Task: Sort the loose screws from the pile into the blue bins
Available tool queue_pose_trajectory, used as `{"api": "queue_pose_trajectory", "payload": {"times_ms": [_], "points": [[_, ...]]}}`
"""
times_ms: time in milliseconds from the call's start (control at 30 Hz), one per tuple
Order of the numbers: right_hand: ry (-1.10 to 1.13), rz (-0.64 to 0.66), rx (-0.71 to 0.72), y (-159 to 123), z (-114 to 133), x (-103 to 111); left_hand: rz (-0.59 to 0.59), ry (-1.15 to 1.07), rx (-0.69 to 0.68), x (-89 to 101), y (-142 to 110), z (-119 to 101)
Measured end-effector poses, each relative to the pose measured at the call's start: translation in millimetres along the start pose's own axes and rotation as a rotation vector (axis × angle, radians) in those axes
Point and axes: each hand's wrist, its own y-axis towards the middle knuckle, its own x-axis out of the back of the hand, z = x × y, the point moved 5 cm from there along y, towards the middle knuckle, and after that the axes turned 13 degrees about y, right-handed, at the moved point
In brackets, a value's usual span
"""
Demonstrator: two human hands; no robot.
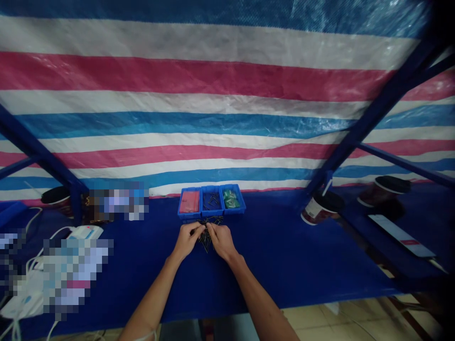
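Note:
My left hand (187, 240) and my right hand (221, 239) meet over a small pile of dark, thin, screw-like pieces (206, 244) on the blue tabletop. Thumb and forefinger of each hand are pinched together, tips almost touching; whatever is between them is too small to make out. Just beyond the hands stand three blue bins side by side. Flat pink pieces lie in the left bin (189, 201), dark thin pieces like those in the pile in the middle bin (212, 201), and green and whitish small items in the right bin (232, 199).
A white power strip with cables (87, 232) lies at the left, beside blurred-out items. Dark-lidded tubs (318, 208) stand at right and far left. A phone (401, 236) rests on the right-hand table (377, 255). Blue frame posts (369, 113) and a striped sheet (213, 80) bound the back.

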Motion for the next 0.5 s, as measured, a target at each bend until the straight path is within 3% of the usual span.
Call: {"api": "queue_pose_trajectory", "payload": {"times_ms": [200,500], "points": [[0.121,0.038,0.005,0.8,4.8,3.2,0.023,-0.028,-0.018,-1.2,-0.1,-1.6],[0.124,0.048,0.01,-0.2,3.9,2.1,0.049,-0.02,-0.06,-4.1,-0.9,-4.3]]}}
